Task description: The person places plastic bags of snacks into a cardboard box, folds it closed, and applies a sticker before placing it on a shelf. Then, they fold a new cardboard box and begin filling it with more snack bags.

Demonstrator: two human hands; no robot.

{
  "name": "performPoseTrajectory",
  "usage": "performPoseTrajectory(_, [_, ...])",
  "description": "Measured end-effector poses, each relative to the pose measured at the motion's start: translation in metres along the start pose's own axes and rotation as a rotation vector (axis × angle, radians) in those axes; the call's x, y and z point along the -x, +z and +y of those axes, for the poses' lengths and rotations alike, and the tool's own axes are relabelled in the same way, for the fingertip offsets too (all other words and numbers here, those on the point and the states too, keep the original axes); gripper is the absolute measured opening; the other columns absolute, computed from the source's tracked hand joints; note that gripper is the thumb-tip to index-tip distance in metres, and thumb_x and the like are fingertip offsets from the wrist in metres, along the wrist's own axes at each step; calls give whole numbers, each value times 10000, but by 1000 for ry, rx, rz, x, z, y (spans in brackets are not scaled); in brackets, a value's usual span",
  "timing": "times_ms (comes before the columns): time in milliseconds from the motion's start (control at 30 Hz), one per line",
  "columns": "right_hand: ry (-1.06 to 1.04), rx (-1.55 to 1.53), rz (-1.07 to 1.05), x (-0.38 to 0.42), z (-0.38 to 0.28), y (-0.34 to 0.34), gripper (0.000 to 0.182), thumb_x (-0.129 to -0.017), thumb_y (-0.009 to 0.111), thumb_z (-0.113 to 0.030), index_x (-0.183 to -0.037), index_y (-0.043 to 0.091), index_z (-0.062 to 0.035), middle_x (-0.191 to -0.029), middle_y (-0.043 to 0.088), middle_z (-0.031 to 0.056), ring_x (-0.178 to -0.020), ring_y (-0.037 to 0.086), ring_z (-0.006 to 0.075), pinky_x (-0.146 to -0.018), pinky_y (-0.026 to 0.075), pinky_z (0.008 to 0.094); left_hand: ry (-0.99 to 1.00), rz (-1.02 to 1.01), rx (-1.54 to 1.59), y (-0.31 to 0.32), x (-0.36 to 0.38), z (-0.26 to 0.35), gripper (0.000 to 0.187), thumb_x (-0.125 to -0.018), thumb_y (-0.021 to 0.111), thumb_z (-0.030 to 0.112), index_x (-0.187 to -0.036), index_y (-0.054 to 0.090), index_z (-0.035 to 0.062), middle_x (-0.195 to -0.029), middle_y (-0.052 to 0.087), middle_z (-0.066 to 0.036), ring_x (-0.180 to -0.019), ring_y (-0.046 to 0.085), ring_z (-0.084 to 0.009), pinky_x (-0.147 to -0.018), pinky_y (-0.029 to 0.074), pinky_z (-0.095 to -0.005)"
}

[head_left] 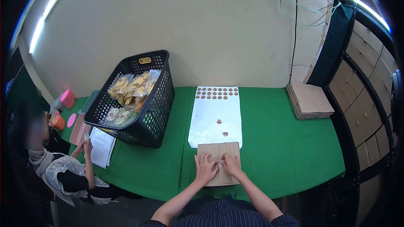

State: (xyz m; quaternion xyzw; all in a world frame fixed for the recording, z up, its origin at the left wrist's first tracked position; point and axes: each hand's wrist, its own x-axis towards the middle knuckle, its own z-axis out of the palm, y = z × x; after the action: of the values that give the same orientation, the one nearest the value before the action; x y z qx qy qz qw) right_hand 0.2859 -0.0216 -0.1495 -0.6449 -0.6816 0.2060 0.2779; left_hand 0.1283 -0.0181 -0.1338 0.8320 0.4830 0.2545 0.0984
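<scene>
A folded brown cardboard box (219, 148) lies flat on the green cloth in front of me, its top edge over the lower end of a white sheet of round stickers (206, 117). My left hand (205, 169) rests on the cardboard with fingers spread, thumb and forefinger near the middle seam. Curled fingers of my right hand (231, 164) press close to the same seam. Between the two hands shows a small whitish piece (219, 163), too small to name. Brown round stickers fill rows at the sheet's top, with two lower down.
A black perforated basket (158, 113) with bagged snacks stands left. Folded cardboard boxes (310, 100) are stacked right, near a rack of cartons (357, 88). At far left another person (69, 172) handles something small beside a pink tray (78, 129) and white papers (101, 147).
</scene>
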Motion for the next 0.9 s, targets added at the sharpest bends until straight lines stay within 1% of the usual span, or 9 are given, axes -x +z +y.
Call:
performPoseTrajectory(67, [7,-46,-15,-2,4,0,188,-702,621,-125,-870,538,-123,-601,507,-18,-634,516,158,-689,253,342,-21,-2,-28,6,-1,1,171,-720,606,245,-834,640,123,-1148,422,-163,-1232,273,-329,-991,50,-622])
performPoseTrajectory(167, [39,-138,-59,-1,-11,-16,117,-710,609,-138,-815,560,-126,-599,512,-16,-639,521,162,-690,251,348,-92,-13,-6,8,-3,8,168,-725,593,227,-844,622,113,-1143,415,-166,-1213,294,-321,-981,60,-631])
performPoseTrajectory(267, [-4,-57,68,3,-14,-7,60,-719,602,-152,-757,569,-121,-610,524,-9,-659,525,177,-690,252,354,-160,-5,18,9,-4,10,159,-727,590,211,-845,601,105,-1137,413,-150,-1198,310,-306,-978,79,-628])
performPoseTrajectory(367, [-100,25,183,6,-15,-1,39,-732,592,-153,-756,584,-124,-627,533,3,-683,520,191,-694,255,359,-176,17,30,12,-4,8,147,-728,587,198,-844,591,107,-1129,416,-132,-1184,327,-290,-974,104,-622])
performPoseTrajectory(467, [-176,14,225,8,-9,2,56,-742,580,-141,-791,605,-130,-645,538,18,-711,515,203,-699,259,363,-155,73,34,14,-2,7,132,-728,585,190,-834,595,113,-1116,426,-113,-1168,342,-273,-972,121,-615])
performPoseTrajectory(567, [-184,57,237,10,-11,0,83,-749,572,-134,-816,621,-135,-650,532,18,-712,508,197,-704,260,359,-148,68,37,13,-3,5,125,-725,587,193,-821,604,114,-1097,434,-104,-1152,355,-266,-969,148,-598])
performPoseTrajectory(767, [-138,-21,129,10,-9,-6,103,-717,606,-197,-797,626,-135,-640,520,7,-691,494,174,-697,252,349,-110,57,40,9,-3,0,207,-693,622,262,-857,641,138,-1091,438,-88,-1132,362,-251,-971,179,-549])
performPoseTrajectory(900, [-141,-25,148,9,-8,-2,137,-686,632,-226,-794,627,-142,-632,517,-1,-678,494,166,-689,247,345,-108,38,40,3,-3,4,266,-663,652,306,-876,644,148,-1097,435,-81,-1134,349,-247,-975,171,-539])
